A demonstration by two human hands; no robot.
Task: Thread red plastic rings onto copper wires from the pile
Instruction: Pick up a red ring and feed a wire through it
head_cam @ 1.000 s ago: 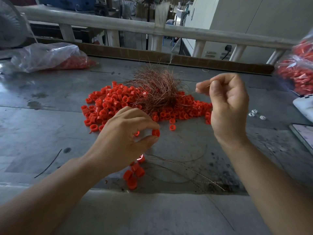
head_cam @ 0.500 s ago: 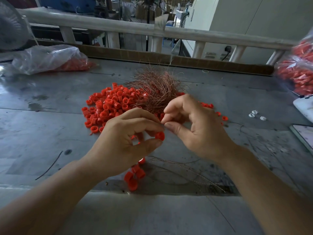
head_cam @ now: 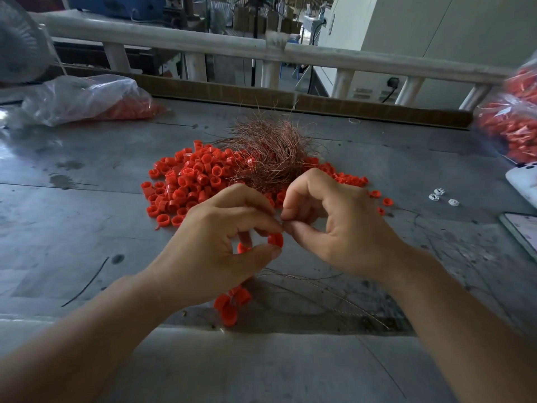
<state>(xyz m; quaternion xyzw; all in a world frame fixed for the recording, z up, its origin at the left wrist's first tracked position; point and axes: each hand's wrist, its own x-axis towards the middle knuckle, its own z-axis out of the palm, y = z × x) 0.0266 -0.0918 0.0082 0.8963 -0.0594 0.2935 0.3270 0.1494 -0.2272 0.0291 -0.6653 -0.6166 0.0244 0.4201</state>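
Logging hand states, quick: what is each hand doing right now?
Left hand: closed, pinching a red ring.
Right hand: closed in a pinch beside the ring; a wire cannot be made out.

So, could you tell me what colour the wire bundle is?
Coppery reddish-brown wire bundle, clearest in the head view.

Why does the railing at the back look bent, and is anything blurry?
Head view: the wide-angle lens bows the railing; the bag of red parts at the right edge is smeared; the grey table shows soft glare at left; the left hand, its red ring and the right hand stay fairly sharp.
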